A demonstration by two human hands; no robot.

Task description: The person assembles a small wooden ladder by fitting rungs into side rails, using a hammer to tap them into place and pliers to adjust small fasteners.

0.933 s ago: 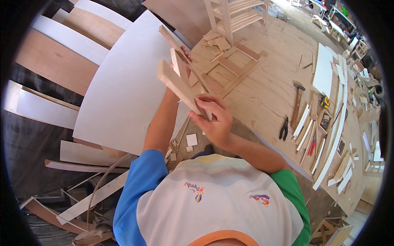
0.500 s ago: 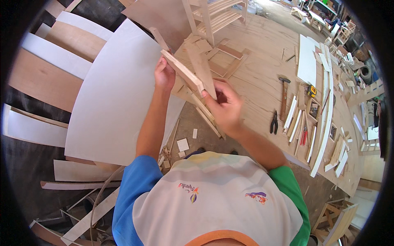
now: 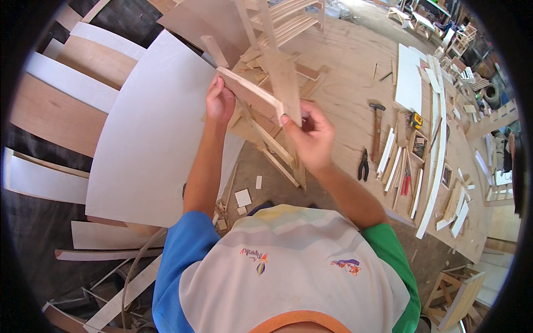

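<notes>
Both my hands hold a light wooden frame point(image 3: 251, 89) up in front of me, above the gap beside the table. It is joined from flat boards and thin strips, with one pale edge facing me. My left hand point(image 3: 221, 101) grips its left corner, the thumb against the edge. At the right corner my right hand point(image 3: 314, 136) is closed round it, thumb on the near edge and fingers behind an upright board point(image 3: 286, 83). Lower strips point(image 3: 273, 145) of the frame hang down towards the floor. Its far side is hidden.
On the plywood table point(image 3: 350, 72) lie a hammer point(image 3: 377, 130), black pliers point(image 3: 363, 165), a yellow tape measure point(image 3: 415, 120), red-handled pliers point(image 3: 406, 182) and several white strips. A slatted wooden rack point(image 3: 286, 22) stands behind. To the left is a large white panel point(image 3: 144, 133); offcuts point(image 3: 242, 197) lie on the floor.
The frame has tilted and turned in my hands, its right corner coming slightly right, so the upright board and lower strips show more. My grip stays on the same corners.
</notes>
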